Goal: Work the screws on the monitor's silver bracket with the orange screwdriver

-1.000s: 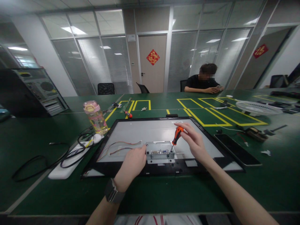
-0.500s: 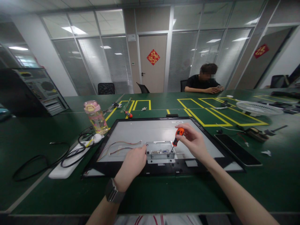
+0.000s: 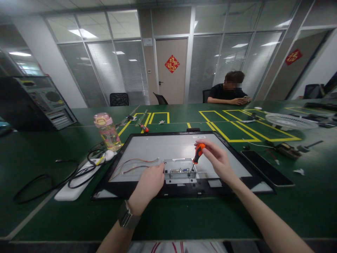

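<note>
A display panel (image 3: pixel 147 149) with a black frame lies flat on the green table, its grey back facing up. Near its front edge sits a metal bracket (image 3: pixel 173 164) with a row of connector ports. The fingers of my left hand (image 3: pixel 150 180) are closed at the bracket's left end, the fingertips partly hidden. My right hand (image 3: pixel 219 160) holds an orange and black screwdriver (image 3: pixel 198 153) by its handle. The screwdriver leans, its tip down at the bracket's right front side. Two thin cables (image 3: pixel 139 161) run over the panel left of the bracket.
Left of the panel are a white power strip (image 3: pixel 76 182) with black cable, a pink-lidded bottle (image 3: pixel 107 131) and a computer case (image 3: pixel 39 102). A second screwdriver (image 3: pixel 144 128) lies beyond. To the right is a black phone (image 3: pixel 265 168). A person (image 3: pixel 226 91) sits across the table.
The screwdriver handle has shifted slightly left and turned a little in my right hand, whose fingers have opened somewhat. My left hand keeps its place at the bracket.
</note>
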A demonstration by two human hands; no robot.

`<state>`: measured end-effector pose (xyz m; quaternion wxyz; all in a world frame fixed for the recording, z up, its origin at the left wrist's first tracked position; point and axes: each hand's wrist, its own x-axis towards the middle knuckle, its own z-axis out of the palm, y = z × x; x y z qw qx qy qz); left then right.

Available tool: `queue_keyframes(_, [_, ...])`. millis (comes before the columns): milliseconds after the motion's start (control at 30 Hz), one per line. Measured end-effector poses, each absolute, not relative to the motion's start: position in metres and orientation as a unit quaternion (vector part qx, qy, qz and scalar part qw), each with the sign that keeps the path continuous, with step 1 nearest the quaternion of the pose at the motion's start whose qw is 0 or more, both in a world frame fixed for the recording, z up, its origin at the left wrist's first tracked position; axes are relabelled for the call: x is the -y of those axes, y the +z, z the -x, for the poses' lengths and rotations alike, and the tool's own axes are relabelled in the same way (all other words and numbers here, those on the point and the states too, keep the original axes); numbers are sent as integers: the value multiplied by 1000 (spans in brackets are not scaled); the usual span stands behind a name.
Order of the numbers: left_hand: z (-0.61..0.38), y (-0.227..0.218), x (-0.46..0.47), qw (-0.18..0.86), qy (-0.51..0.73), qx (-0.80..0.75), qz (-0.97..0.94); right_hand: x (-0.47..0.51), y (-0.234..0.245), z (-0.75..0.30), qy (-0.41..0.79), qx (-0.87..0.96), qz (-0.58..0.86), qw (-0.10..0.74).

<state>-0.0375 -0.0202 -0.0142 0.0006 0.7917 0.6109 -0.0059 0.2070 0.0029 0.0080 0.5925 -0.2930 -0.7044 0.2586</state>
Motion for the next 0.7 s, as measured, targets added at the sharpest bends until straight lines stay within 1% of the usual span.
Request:
queue_keyframes(100, [38, -14, 20, 2, -6, -609, -793, -5, 8, -206, 228, 695, 298, 613])
queue_keyframes(267, [37, -13, 20, 4, -5, -612, -790, -5, 5, -208, 237, 694, 327, 596])
queue_keyframes(400, [37, -13, 20, 2, -7, -612, -791, -3, 6, -208, 265, 701, 305, 587])
queue_keyframes(567, [38, -14, 20, 5, -5, -610, -793, -5, 9, -205, 236, 695, 290, 614])
queue_keyframes(700, [37, -14, 21, 3, -6, -611, -791, -8, 8, -205, 233, 690, 301, 616])
